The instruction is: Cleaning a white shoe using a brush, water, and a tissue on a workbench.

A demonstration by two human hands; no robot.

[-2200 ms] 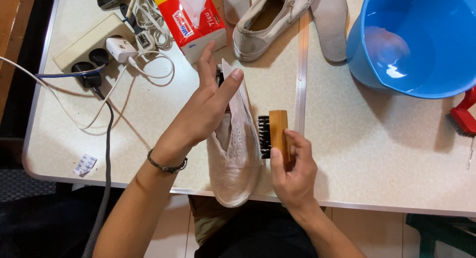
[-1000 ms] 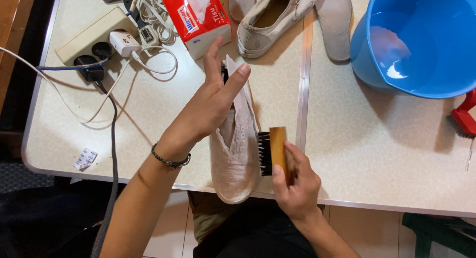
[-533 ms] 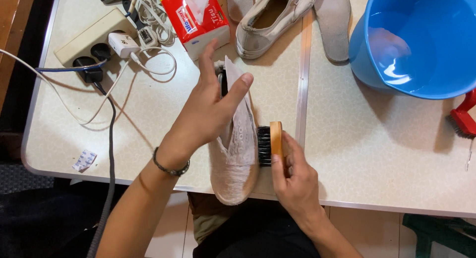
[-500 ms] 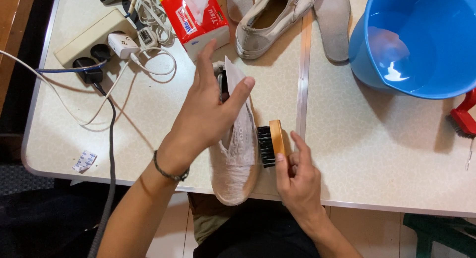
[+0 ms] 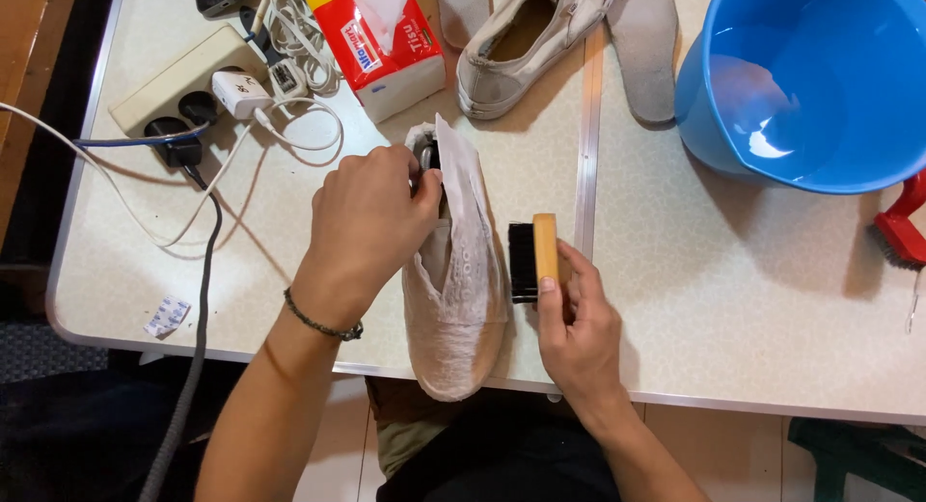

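So the left hand (image 5: 371, 222) is now curling into the shoe (image 5: 455, 271) opening instead of lying flat over it, pinning it at the desk's (image 5: 733, 299) near edge, while the right hand (image 5: 571, 324) is gripping the wooden brush (image 5: 533, 259), bristles touching the shoe's right side.

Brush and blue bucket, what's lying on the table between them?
Nothing: in the head view, only bare table and its seam separate the brush from the bucket.
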